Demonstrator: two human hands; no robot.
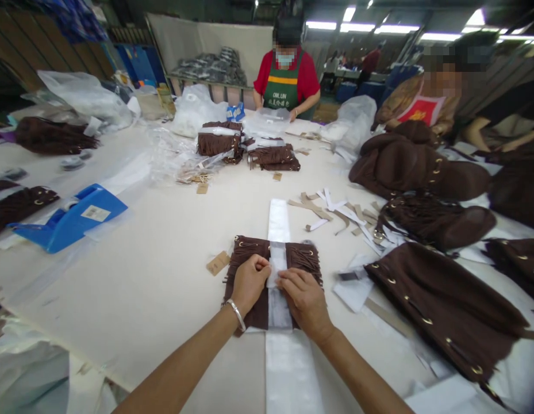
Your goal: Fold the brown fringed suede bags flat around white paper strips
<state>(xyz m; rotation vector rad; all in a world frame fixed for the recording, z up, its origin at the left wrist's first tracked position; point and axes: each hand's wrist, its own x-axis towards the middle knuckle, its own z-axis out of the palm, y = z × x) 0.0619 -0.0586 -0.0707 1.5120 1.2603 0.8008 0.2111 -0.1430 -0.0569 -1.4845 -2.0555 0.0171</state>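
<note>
Fringed brown bag (257, 316) on a counter (163, 287), translucent strip (279, 310) across its middle.
At left, a blue tape dispenser (77, 215); fingers of the left hand (252, 282) bunch narrowly beside the strip, grip unclear; the right hand (306, 302) lays bent fingers over it, likely steadying it, grip also unclear.

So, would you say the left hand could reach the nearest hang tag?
Probably yes: the hang tag lies beside the fringed bag, near the left hand, with nothing visibly covering it.
</note>
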